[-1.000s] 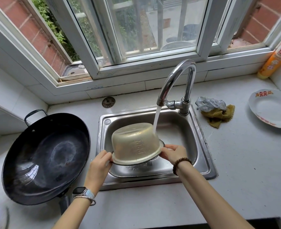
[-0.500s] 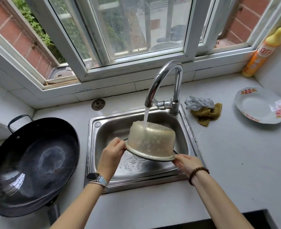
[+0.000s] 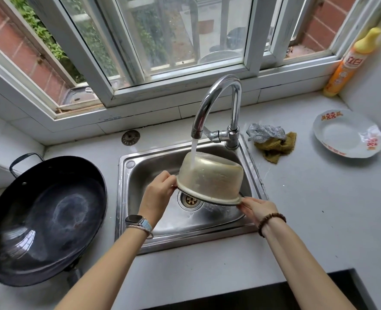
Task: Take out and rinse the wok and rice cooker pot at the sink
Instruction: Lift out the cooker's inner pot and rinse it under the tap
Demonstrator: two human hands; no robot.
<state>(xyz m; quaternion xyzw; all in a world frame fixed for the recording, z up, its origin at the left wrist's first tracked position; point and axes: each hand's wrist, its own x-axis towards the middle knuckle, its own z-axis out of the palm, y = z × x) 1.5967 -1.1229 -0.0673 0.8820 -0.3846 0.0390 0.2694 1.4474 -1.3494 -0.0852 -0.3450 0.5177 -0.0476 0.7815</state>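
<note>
Hands pinch opposite rim edges of upturned pot.

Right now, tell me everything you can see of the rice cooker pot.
The pale gold, round metal rice cooker pot is upside down and tilted, above the stainless steel sink. Its base is flat, its rim flared, its wall wet and blotchy. Water from the curved chrome tap strikes the base near its left edge. The left hand grips the rim on the left; the right hand pinches it at the lower right.
</note>
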